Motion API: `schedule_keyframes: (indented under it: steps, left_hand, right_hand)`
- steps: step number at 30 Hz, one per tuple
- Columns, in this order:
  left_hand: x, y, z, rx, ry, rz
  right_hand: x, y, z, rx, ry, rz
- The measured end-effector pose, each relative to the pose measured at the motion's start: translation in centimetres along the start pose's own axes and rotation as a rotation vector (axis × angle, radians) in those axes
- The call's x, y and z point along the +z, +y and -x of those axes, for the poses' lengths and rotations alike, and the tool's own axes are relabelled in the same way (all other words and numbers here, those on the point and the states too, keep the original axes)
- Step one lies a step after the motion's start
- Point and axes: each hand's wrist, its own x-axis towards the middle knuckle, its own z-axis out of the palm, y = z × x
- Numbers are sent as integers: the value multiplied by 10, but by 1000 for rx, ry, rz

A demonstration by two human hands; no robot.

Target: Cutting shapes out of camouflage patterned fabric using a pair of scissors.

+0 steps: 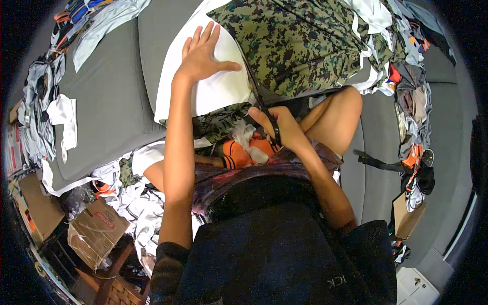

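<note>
My left hand (201,60) lies flat with fingers spread on a piece of white fabric (229,86). A green digital-camouflage fabric (292,46) lies right beside it, spread over the grey cushioned surface. In my right hand (285,127) is a pair of scissors (260,97) with dark handles, fingers wrapped round them. The blades point away from me, along the border between the white and camouflage fabrics. I cannot tell how far apart the blades are. A smaller camouflage part (218,121) hangs below the white fabric's near edge.
Orange cloth with black stripes (236,154) lies by my legs. Heaps of grey clothing (43,107) and mixed garments (414,101) line both sides. Cardboard boxes (99,229) and white cloth scraps (145,208) are at the lower left. A black strap (378,162) lies at right.
</note>
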Motion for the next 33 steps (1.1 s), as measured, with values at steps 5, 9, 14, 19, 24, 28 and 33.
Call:
schedule_keyframes:
  steps: [5,9,14,19,24,28,33]
  left_hand:
    - [2,-1,1,-2,8,15]
    - [2,-1,0,2,13,13]
    - [0,1,-1,-2,-5,19]
    - [-1,1,-1,-18,-25,21]
    - [-3,3,-1,-33,-46,10]
    - [-6,4,0,-33,-66,-52]
    - [-8,6,-1,-39,-82,-34]
  right_hand:
    - [3,-3,0,11,23,-7]
    - [2,0,0,17,50,11]
    - [0,2,0,1,39,-27]
    - [1,2,0,5,59,-29]
    - [-1,2,0,-53,45,-4]
    - [-2,-2,2,10,51,32]
    - [-6,5,-3,-34,41,45]
